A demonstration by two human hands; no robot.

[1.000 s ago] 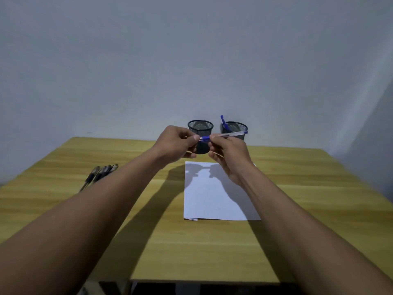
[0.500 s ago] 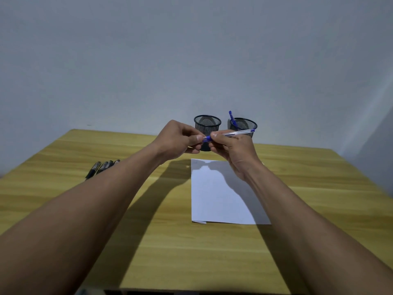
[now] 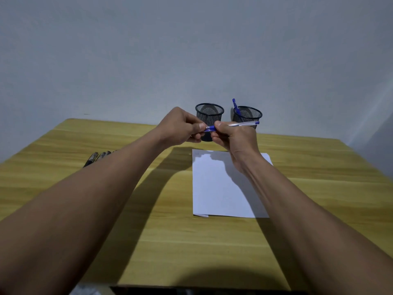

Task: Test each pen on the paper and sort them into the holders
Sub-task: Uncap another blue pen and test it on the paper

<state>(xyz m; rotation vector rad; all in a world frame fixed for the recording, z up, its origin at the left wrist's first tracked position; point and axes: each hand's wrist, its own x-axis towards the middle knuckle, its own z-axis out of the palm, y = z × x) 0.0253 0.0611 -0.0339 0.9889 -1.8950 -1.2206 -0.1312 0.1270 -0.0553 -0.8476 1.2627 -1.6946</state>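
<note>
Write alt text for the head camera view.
The left hand and right hand hold a clear pen between them above paper on a table. Behind stand the left holder and the right holder, which has a blue pen; spare pens lie left.

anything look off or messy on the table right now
Nothing is spilled or broken. The only oddity is the paper: at its near left corner a second layer peeks out below the edge, as if folded or doubled. The left holder and right holder stand upright; the left hand and right hand hold one blue pen.
</note>
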